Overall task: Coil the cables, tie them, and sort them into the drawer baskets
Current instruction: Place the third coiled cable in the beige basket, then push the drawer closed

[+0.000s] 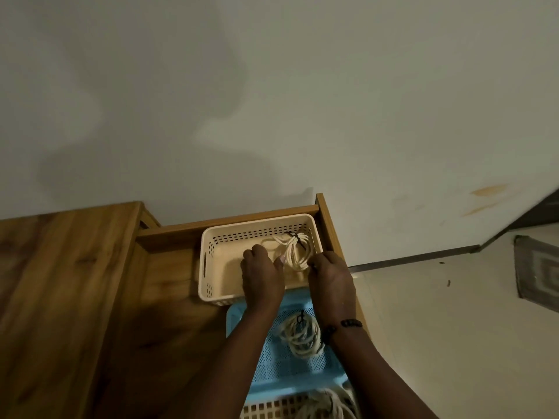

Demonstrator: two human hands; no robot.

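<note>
Head view, looking down over a wall (272, 86) and a wooden cabinet top (60, 297) to an open drawer (328, 225) holding three baskets in a row. Farthest is the beige basket (208, 258); a white coiled cable (298, 251), bound by a dark tie, lies in its far right corner. Nearer is the blue basket (284, 364) with a second tied coil (301, 334), and at the bottom edge a third, pale basket (272, 409) with more cable. Both hands reach into the beige basket: the left hand (261, 276) has curled fingers beside the coil, contents not discernible; the right hand (331, 279), bracelet at the wrist, pinches the coil's near edge.
</note>
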